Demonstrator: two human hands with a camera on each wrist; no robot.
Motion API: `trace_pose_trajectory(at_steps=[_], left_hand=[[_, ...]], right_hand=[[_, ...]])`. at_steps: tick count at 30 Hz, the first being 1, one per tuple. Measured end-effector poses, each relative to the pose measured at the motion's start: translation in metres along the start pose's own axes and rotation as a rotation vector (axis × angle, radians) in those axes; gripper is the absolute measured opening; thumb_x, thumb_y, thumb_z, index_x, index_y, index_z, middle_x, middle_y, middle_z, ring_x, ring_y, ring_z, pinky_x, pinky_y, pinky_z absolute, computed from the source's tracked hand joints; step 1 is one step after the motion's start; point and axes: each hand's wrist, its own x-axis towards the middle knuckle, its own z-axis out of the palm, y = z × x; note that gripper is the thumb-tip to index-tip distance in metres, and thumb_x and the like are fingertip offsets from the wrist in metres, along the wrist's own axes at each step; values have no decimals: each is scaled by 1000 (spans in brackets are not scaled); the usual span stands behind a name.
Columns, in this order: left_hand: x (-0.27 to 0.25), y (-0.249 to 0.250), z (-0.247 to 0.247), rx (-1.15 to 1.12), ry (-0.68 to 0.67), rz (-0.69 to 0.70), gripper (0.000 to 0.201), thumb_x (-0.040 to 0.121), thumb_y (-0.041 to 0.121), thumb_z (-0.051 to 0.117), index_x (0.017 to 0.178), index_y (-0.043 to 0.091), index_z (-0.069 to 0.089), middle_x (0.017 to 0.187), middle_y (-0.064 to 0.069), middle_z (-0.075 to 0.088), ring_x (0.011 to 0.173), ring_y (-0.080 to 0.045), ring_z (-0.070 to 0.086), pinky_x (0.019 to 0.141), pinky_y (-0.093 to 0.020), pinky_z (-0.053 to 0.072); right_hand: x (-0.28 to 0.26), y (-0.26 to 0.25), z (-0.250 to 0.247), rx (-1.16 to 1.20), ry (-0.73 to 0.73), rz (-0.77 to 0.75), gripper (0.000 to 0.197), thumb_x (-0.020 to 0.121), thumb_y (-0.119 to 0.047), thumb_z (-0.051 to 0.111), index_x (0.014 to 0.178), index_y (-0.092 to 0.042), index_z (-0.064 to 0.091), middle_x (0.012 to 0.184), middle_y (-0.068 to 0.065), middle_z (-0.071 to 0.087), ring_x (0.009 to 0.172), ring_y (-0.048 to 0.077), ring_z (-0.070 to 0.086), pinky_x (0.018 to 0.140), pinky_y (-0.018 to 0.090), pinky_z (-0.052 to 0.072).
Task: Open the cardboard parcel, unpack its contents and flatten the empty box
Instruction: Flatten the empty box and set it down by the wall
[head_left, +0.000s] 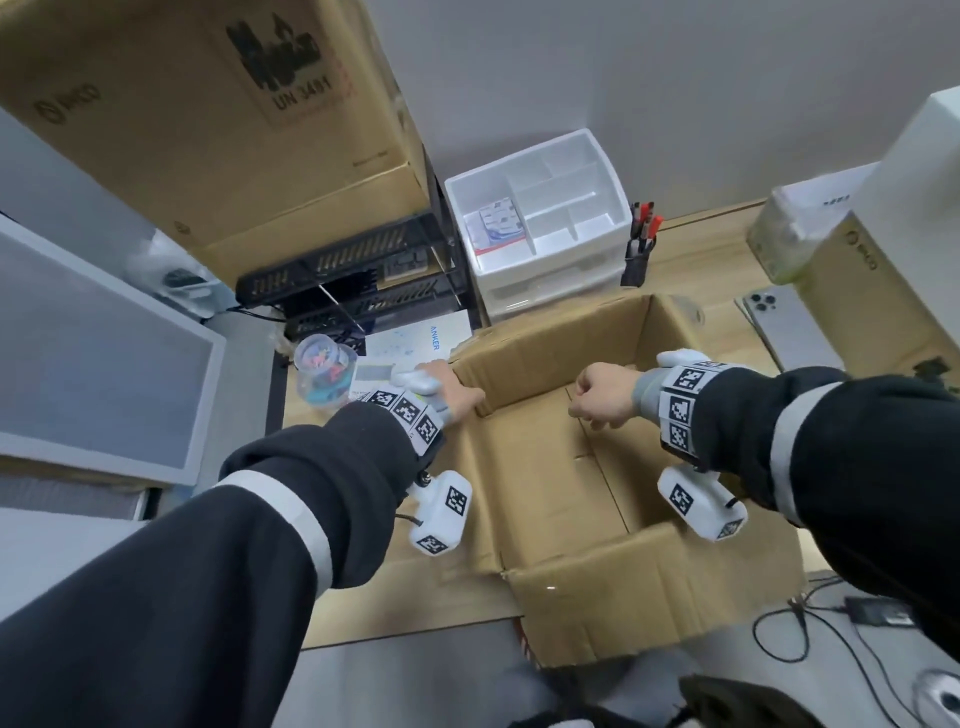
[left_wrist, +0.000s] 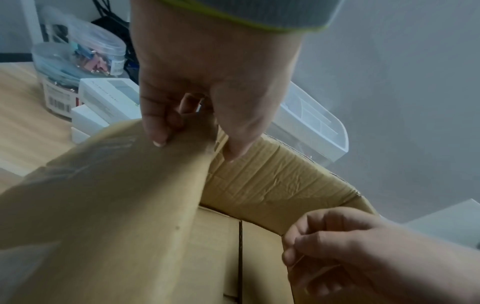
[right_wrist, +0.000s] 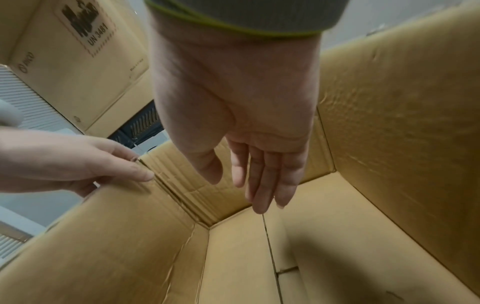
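Note:
The cardboard box stands open on the wooden desk, its top flaps folded out and its floor bare. My left hand grips the box's far left corner at the rim. In the left wrist view this left hand pinches the wall edge, fingers outside and thumb inside. My right hand hangs inside the box near the far wall. The right wrist view shows the right hand with straight fingers pointing down at the box floor, holding nothing; the left hand is at the corner.
A large cardboard box sits on a black rack at back left. Behind the open box stand a white drawer organiser and a pen holder. A clear jar and a white carton lie left; a phone lies right.

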Motion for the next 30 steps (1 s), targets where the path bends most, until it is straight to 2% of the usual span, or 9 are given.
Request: trace_pose_trajectory(at_steps=[3, 6, 9, 11, 13, 15, 20, 25, 30], left_hand=[[7, -5, 2, -34, -3, 1, 23, 87, 37, 67, 89, 15, 61, 88, -7, 63, 81, -23, 57, 78, -31, 50], [7, -7, 0, -113, -17, 8, 16, 88, 30, 66, 86, 16, 61, 85, -6, 61, 81, -21, 56, 73, -27, 45], [4, -6, 0, -221, -32, -5, 23, 88, 20, 56, 66, 18, 50, 65, -1, 50, 73, -21, 53, 64, -26, 42], [1, -4, 2, -303, -17, 5, 27, 81, 20, 53, 57, 20, 41, 56, -2, 45, 62, -24, 51, 61, -31, 47], [-2, -4, 3, -360, -50, 49, 21, 81, 19, 53, 61, 15, 48, 58, -10, 52, 58, -27, 55, 63, -41, 61], [-6, -2, 2, -404, -60, 80, 18, 84, 17, 55, 66, 11, 55, 62, -15, 58, 57, -28, 60, 63, -52, 62], [-11, 2, -4, -473, -81, 128, 22, 87, 12, 54, 66, 7, 58, 59, -14, 58, 52, -29, 61, 59, -51, 62], [-15, 4, -11, -511, -56, 163, 27, 90, 9, 52, 63, 9, 51, 57, -11, 54, 52, -29, 59, 52, -37, 59], [-11, 5, -13, -567, -146, 175, 21, 91, 7, 49, 71, 8, 52, 59, -13, 55, 54, -29, 58, 61, -48, 62]], right_hand=[[9, 3, 9, -27, -32, 36, 21, 86, -26, 56, 93, -8, 63, 92, 13, 73, 75, 25, 65, 72, 35, 59], [14, 3, 14, -79, -56, 42, 19, 82, -28, 56, 88, -12, 62, 83, 11, 66, 66, 26, 57, 62, 32, 52], [20, 0, 17, -133, -81, 51, 27, 82, -30, 57, 93, -6, 65, 81, 10, 63, 64, 27, 56, 62, 32, 49], [22, -3, 17, -165, -81, 44, 32, 83, -30, 57, 100, -5, 68, 82, 8, 66, 67, 26, 59, 64, 31, 51], [23, -7, 18, -183, -86, 43, 31, 84, -33, 56, 101, -10, 68, 88, 8, 70, 76, 26, 65, 73, 34, 56], [23, -10, 20, -202, -101, 43, 31, 83, -35, 55, 100, -12, 67, 93, 9, 72, 83, 26, 69, 82, 38, 59], [25, -10, 26, -280, -149, 70, 39, 85, -39, 59, 114, -13, 65, 105, 6, 68, 96, 26, 67, 92, 39, 55], [26, -3, 35, -353, -185, 125, 47, 84, -43, 61, 122, -15, 63, 114, 6, 66, 105, 27, 63, 98, 39, 50], [30, -2, 38, -424, -214, 134, 51, 84, -43, 56, 129, -18, 59, 123, 6, 64, 111, 27, 60, 102, 40, 47]])
